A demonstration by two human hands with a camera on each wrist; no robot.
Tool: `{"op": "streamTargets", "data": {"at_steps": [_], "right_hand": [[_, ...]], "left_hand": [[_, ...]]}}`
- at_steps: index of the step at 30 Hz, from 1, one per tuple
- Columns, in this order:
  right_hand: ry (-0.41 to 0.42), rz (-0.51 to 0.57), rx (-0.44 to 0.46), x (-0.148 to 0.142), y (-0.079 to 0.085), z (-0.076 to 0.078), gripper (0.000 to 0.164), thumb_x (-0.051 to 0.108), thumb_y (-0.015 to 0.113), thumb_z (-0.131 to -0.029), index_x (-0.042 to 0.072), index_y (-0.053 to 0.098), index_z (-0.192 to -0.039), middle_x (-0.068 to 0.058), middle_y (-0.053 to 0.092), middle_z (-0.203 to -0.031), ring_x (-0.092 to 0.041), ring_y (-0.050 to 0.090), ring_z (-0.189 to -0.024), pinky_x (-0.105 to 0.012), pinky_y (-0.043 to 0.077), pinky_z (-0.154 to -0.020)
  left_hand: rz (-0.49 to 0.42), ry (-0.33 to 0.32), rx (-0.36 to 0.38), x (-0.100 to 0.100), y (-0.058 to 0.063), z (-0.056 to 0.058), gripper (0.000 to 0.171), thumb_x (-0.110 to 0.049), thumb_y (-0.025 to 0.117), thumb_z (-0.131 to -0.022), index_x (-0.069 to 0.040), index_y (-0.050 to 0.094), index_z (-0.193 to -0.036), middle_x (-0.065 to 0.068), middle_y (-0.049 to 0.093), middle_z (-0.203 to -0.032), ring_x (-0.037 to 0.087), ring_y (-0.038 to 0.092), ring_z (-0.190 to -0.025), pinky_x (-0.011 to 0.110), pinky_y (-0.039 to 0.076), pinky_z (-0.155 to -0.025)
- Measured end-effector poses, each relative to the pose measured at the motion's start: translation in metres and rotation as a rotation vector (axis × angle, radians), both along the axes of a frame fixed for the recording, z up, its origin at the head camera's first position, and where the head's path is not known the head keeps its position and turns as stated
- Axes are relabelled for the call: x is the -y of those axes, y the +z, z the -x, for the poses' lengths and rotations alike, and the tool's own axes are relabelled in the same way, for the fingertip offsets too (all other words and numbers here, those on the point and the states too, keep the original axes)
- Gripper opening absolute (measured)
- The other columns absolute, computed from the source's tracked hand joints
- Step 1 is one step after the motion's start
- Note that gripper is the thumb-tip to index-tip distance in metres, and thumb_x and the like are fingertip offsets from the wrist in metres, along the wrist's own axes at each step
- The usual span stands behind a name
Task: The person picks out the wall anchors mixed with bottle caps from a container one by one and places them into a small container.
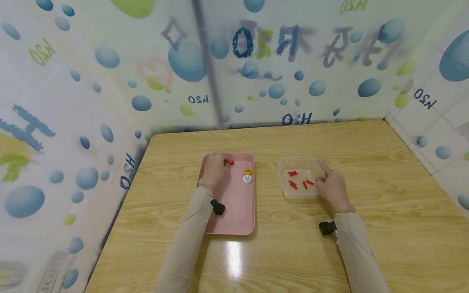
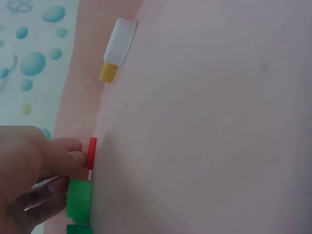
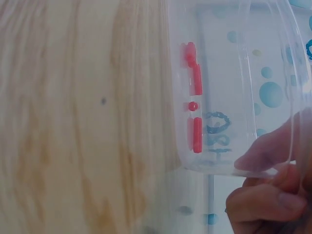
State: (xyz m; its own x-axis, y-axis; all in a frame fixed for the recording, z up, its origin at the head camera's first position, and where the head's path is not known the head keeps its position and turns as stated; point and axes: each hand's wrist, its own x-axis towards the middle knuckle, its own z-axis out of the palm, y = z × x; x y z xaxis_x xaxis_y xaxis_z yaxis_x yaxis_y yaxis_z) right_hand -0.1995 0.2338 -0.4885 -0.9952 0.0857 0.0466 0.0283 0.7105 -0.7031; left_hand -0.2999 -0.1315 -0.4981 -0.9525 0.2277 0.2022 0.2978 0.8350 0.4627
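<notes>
"Fingers of the left hand [image 1: 215, 167] are drawing close together; thumb and forefinger are pinching a red piece [image 2: 91, 153] right against the floor of the pink tray [image 1: 234, 211]."

"And two green pieces [image 2: 79, 201] are lying just beside those fingers. What's resting to their right?"

"A yellow disc [image 1: 247, 171] and a white disc [image 1: 247, 179] are sitting side by side, a little nearer the person than the fingertips."

"What are the other fingers doing?"

"That right hand [image 1: 333, 189] is gripping the right side of a clear container [image 1: 298, 195]. Several red sticks [image 1: 293, 184] are lying inside, left of its fingers."

"Wooden table [image 1: 278, 252] is stretching beneath both hands, and a bubble-printed wall [image 1: 276, 91] is rising beyond the fingertips."
</notes>
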Motion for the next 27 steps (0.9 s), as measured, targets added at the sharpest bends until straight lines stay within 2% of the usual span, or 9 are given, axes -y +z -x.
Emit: {"op": "streamTargets", "data": {"at_steps": [5, 11, 15, 17, 22, 24, 27], "right_hand": [[0.006, 0.004, -0.002, 0.001, 0.0, 0.0, 0.068, 0.001, 0.043, -0.088, -0.002, 0.035, -0.155, 0.008, 0.027, -0.052, -0.007, 0.02, -0.048, -0.025, 0.025, -0.043], [0.005, 0.006, -0.007, 0.003, -0.003, 0.001, 0.067, 0.001, 0.044, -0.088, -0.003, 0.035, -0.154, 0.007, 0.028, -0.055, -0.007, 0.023, -0.048, -0.024, 0.026, -0.043], [0.001, -0.001, -0.011, 0.003, -0.003, 0.001, 0.066, 0.002, 0.045, -0.088, -0.003, 0.037, -0.154, 0.004, 0.031, -0.059, -0.009, 0.025, -0.05, -0.026, 0.028, -0.045], [-0.001, -0.005, -0.01, 0.003, -0.002, 0.0, 0.066, 0.002, 0.045, -0.088, -0.003, 0.037, -0.154, 0.003, 0.032, -0.06, -0.01, 0.026, -0.051, -0.026, 0.028, -0.046], [-0.001, -0.007, 0.0, 0.001, -0.002, -0.001, 0.067, 0.002, 0.044, -0.089, -0.003, 0.035, -0.155, 0.003, 0.031, -0.059, -0.009, 0.026, -0.05, -0.025, 0.028, -0.045], [0.0, -0.01, 0.002, 0.001, -0.001, -0.002, 0.068, 0.001, 0.044, -0.088, -0.003, 0.034, -0.155, 0.004, 0.03, -0.058, -0.009, 0.025, -0.05, -0.025, 0.028, -0.045], [0.001, -0.01, 0.005, 0.001, 0.0, -0.003, 0.068, 0.002, 0.045, -0.088, -0.003, 0.034, -0.155, 0.005, 0.03, -0.058, -0.008, 0.025, -0.05, -0.024, 0.028, -0.045]], "left_hand": [[0.056, -0.008, -0.014, 0.001, 0.001, -0.002, 0.014, -0.002, 0.068, -0.094, -0.012, 0.079, -0.094, 0.004, 0.077, -0.097, 0.027, 0.063, -0.104, 0.042, 0.05, -0.101], [0.115, -0.011, -0.048, 0.001, -0.001, -0.004, 0.012, -0.002, 0.07, -0.092, -0.011, 0.078, -0.092, 0.004, 0.077, -0.095, 0.028, 0.063, -0.1, 0.043, 0.048, -0.104], [0.095, -0.001, -0.065, 0.0, 0.006, -0.006, 0.013, -0.002, 0.071, -0.092, -0.011, 0.08, -0.095, 0.005, 0.076, -0.096, 0.026, 0.063, -0.098, 0.042, 0.051, -0.098], [0.054, 0.011, -0.067, -0.001, 0.014, -0.008, 0.016, -0.002, 0.069, -0.093, -0.012, 0.08, -0.098, 0.005, 0.076, -0.099, 0.025, 0.065, -0.097, 0.041, 0.054, -0.093], [-0.171, 0.004, -0.025, -0.005, 0.037, -0.015, 0.018, 0.0, 0.063, -0.095, -0.01, 0.077, -0.102, 0.007, 0.075, -0.101, 0.023, 0.069, -0.09, 0.04, 0.059, -0.081], [-0.256, -0.007, 0.003, -0.005, 0.042, -0.017, 0.017, -0.001, 0.063, -0.096, -0.01, 0.076, -0.103, 0.007, 0.074, -0.1, 0.023, 0.069, -0.088, 0.038, 0.06, -0.079], [-0.333, -0.008, 0.028, -0.004, 0.042, -0.02, 0.015, -0.004, 0.064, -0.097, -0.011, 0.076, -0.103, 0.006, 0.075, -0.1, 0.025, 0.071, -0.088, 0.035, 0.06, -0.077]]}}
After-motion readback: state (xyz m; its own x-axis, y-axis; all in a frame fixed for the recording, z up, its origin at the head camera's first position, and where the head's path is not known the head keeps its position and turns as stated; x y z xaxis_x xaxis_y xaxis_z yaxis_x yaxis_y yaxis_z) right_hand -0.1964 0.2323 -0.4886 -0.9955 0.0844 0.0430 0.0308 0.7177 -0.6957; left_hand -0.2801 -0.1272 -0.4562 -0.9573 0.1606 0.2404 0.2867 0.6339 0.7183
